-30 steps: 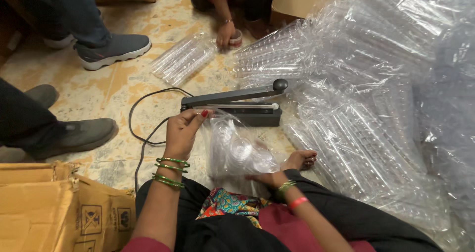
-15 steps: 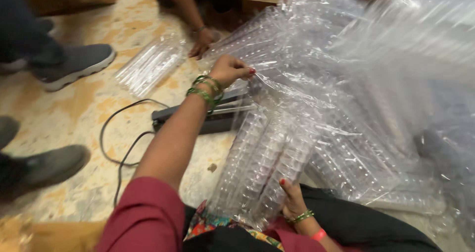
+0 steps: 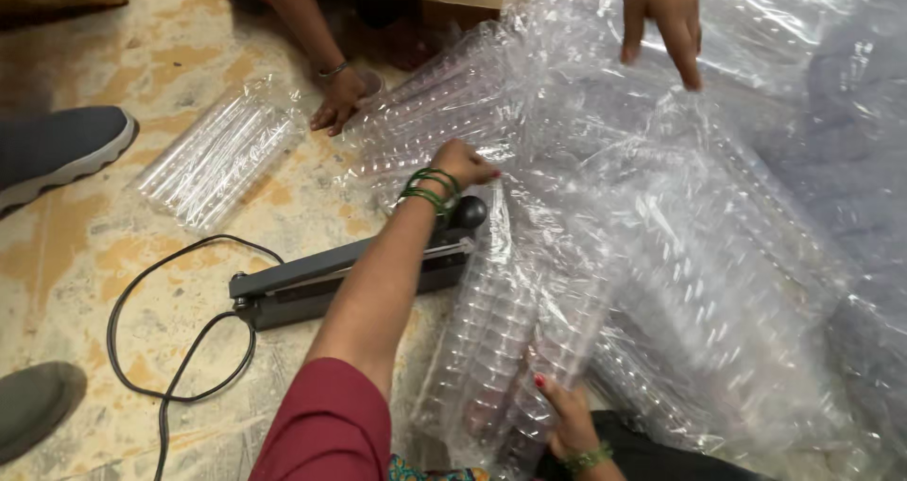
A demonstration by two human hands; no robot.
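My left hand (image 3: 465, 164) pinched the pack (image 3: 501, 320) just above the sealer (image 3: 321, 283); my right hand (image 3: 565, 415) gripped its bottom. Slick film could slip, I judged.

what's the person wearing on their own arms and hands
The left hand has a stack of green bangles at the wrist and a dark red sleeve at the upper arm. The right hand has red-painted nails and green bangles at its wrist.
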